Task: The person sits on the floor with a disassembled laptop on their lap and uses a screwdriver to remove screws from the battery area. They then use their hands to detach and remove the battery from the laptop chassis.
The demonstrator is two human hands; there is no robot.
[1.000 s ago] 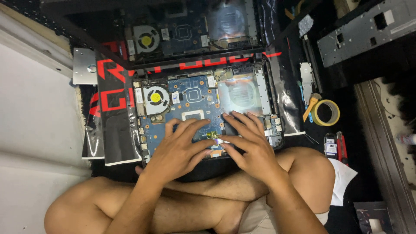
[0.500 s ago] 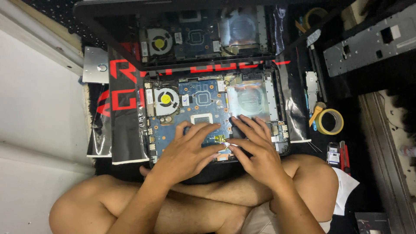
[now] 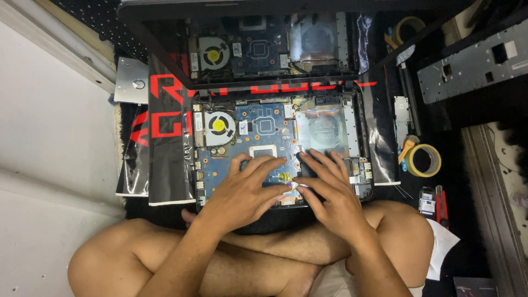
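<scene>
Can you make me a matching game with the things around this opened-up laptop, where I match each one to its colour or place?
Things:
1. fan hub
2. roll of tape
3. circuit board
4. left hand

Colours or places:
A. blue
B. resting on the board, fingers spread
C. yellow, in the middle of a round grey fan
D. on the dark mat, right of the laptop

Pairs: 1-C, 2-D, 3-A, 4-B
</scene>
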